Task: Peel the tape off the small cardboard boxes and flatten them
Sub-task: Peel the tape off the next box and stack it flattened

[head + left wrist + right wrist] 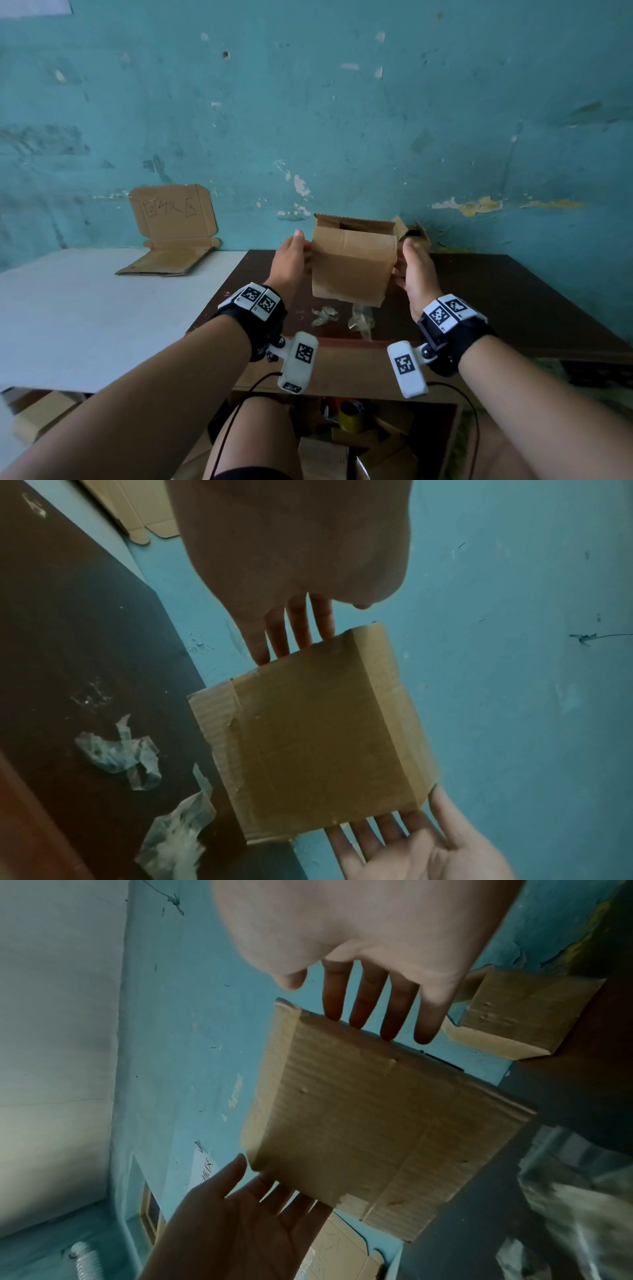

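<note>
A small cardboard box (352, 267) hangs in the air above the dark table (496, 301), its top flaps standing apart. My left hand (291, 255) presses its left side and my right hand (414, 270) its right side, so the box is carried between them. In the left wrist view the straight left fingers (294, 626) touch the box (315, 737), one face of which is covered by glossy brown tape. In the right wrist view the right fingers (373, 1007) lie straight against the box (369, 1115).
Two crumpled tape pieces (323, 315) (359, 317) lie on the table under the box. A second small box (414, 234) stands at the back by the wall. Flattened cardboard (174, 219) leans on the wall above the white table (68, 308) at left.
</note>
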